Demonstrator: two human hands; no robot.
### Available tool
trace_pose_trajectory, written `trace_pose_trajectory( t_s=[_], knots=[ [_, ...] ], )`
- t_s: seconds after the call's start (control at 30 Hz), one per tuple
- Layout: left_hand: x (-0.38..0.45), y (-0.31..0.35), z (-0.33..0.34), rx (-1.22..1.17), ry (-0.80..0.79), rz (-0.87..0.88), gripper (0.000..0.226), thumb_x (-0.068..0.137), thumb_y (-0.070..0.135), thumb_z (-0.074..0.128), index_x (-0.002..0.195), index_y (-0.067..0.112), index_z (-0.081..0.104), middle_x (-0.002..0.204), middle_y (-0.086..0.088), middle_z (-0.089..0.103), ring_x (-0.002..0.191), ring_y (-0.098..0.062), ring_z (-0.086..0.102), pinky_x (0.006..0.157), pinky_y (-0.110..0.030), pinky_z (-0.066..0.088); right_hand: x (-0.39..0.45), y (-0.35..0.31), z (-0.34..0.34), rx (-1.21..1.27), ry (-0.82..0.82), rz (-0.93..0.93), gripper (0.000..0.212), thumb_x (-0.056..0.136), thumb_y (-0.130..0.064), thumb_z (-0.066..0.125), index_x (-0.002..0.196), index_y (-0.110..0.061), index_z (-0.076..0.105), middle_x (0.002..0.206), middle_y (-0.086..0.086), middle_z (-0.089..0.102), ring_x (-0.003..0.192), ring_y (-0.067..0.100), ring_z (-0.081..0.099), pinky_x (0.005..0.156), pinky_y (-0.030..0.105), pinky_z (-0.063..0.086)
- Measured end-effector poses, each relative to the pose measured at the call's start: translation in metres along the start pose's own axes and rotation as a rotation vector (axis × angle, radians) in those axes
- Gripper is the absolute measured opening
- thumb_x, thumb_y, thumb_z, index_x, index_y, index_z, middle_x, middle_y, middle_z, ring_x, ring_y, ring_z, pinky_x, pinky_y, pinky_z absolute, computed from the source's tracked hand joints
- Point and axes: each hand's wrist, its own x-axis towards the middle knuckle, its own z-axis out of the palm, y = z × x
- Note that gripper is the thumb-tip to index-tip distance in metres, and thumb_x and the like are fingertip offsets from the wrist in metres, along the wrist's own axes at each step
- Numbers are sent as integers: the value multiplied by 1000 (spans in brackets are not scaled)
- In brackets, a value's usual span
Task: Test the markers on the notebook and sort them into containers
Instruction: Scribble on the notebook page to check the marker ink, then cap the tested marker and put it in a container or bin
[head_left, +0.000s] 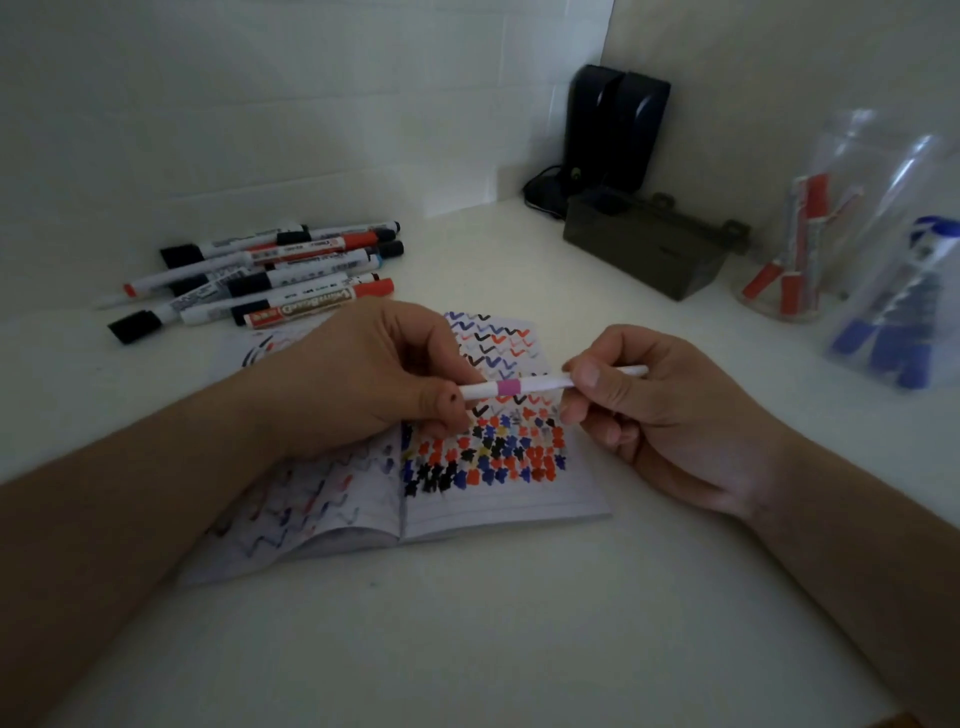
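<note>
Between your hands, a slim white marker (524, 387) with a pink band, level above the open notebook (488, 457).

Your left hand (363, 374) pinches one end and your right hand (639, 410) the other, so you look set to uncap it; next, scribble below, then choose a clear container (810, 218) beyond your right.

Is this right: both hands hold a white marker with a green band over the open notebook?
Not quite. In the head view the band on the white marker is pink, not green. The left hand and right hand do hold it over the open notebook.
</note>
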Motion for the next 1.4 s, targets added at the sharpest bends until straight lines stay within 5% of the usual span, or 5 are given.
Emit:
trace_pose_trajectory(
  t_s=[0.53, 0.77, 0.93, 1.27, 1.4],
  knots=[
    [19, 44, 43, 753, -126, -134, 8, 98, 46, 62, 98, 40, 66, 92, 16, 69, 81, -1, 67, 72, -22, 53, -34, -13, -12, -597, 214, -121, 6, 92, -12, 72, 91, -14, 66, 78, 6, 76, 55, 13, 61, 55, 30, 47],
    [-11, 94, 204, 310, -71, 86, 19, 84, 50, 77, 88, 32, 74, 62, 6, 65, 55, -8, 57, 57, -34, 48, -216, -12, -85, -436, 579, -307, 11, 80, -7, 79, 82, -5, 69, 62, 10, 68, 50, 16, 58, 49, 22, 48],
    [-60, 54, 352, 203, -329, 68, 16, 88, 45, 74, 89, 30, 71, 67, 5, 66, 57, -1, 55, 56, -21, 45, -365, 81, -130, -92, 772, -8, 39, 53, -35, 97, 73, -14, 71, 60, 16, 59, 49, 18, 53, 46, 21, 44],
    [-61, -86, 469, 542, -772, -321, 9, 99, 33, 62, 104, 34, 70, 103, 14, 64, 91, -5, 61, 71, -20, 49, -424, 292, -152, -96, 902, 557, 8, 93, -7, 71, 100, -8, 67, 59, 4, 62, 51, 17, 55, 54, 34, 44],
    [-47, -88, 475, 612, -669, -238, 34, 99, 27, 62, 133, 31, 62, 136, 11, 58, 120, -12, 58, 97, -25, 51, -413, 301, -172, -267, 823, 616, 35, 92, -19, 71, 124, -29, 61, 113, -5, 70, 78, 7, 69, 67, 26, 58]
  ],
)
